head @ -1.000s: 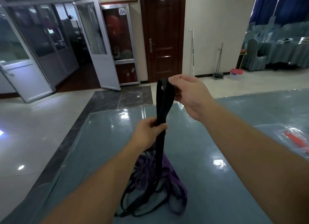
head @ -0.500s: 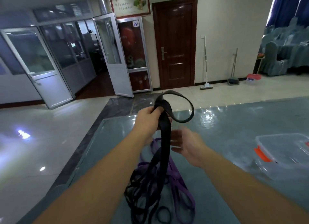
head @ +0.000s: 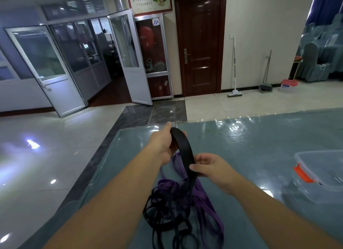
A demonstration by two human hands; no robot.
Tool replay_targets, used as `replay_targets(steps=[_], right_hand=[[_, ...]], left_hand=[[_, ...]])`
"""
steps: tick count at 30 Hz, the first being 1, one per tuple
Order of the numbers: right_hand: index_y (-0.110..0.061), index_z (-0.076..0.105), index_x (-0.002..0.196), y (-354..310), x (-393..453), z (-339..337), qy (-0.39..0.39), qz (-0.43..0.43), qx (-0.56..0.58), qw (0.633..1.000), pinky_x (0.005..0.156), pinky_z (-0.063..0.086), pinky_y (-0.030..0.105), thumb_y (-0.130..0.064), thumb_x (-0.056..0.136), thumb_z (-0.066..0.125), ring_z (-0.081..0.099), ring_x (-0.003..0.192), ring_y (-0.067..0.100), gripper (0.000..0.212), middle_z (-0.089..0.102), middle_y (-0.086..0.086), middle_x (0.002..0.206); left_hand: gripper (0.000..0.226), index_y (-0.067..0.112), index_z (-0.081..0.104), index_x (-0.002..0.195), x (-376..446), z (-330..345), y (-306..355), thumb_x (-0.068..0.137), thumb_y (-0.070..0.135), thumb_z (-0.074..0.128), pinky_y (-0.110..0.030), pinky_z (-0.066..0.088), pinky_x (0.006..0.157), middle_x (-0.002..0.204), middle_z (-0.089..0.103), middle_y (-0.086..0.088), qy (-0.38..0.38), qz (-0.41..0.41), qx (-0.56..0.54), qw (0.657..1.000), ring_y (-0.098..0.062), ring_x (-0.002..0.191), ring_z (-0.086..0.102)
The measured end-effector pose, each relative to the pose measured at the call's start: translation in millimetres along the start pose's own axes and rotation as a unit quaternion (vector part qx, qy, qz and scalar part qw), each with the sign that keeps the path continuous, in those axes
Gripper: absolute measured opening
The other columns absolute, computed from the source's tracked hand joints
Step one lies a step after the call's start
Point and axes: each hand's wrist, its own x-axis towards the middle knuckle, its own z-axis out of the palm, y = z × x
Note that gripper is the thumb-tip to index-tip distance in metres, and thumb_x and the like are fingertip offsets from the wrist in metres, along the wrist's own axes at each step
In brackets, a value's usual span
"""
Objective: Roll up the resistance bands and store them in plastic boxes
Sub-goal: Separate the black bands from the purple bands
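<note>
Right hand (head: 209, 168) newly gripping — black band (head: 182, 146)

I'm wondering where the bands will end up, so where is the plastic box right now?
In the head view the plastic box sits at the right edge of the table, orange latch facing inward, right of the right hand.

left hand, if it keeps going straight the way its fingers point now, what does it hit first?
Probably nothing close. The left hand, gripping the black band, points forward past the far edge of the table. Beyond lies open floor, then the white glass door. Depth is unclear.
</note>
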Motion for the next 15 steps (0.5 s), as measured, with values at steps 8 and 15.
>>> replay_targets(steps=[8, 15], right_hand=[[-0.007, 0.075, 0.093, -35, 26, 13, 0.055, -0.048, -0.045, 0.996, 0.081, 0.064, 0.034, -0.004, 0.096, 0.07, 0.077, 0.082, 0.023, 0.007, 0.079, 0.017, 0.089], [-0.009, 0.074, 0.093, -72, 42, 10, 0.11, -0.073, -0.047, 0.99, 0.087, 0.062, 0.041, -0.014, 0.098, 0.071, 0.079, 0.089, 0.024, 0.008, 0.081, 0.008, 0.088]], left_hand=[[0.053, 0.022, 0.074, 0.121, 4, -38, -52, 0.091, 0.065, 0.065, -0.048, 0.056, 0.105, 0.113, 0.079, -0.009, -0.141, 0.015, 0.225, 0.964, -0.031, 0.112, 0.074], [0.045, 0.038, 0.062, 0.135, -1, -65, -67, 0.092, 0.039, 0.077, -0.003, 0.049, 0.083, 0.124, 0.069, 0.02, -0.176, 0.181, 0.442, 0.861, 0.005, 0.106, 0.066]])
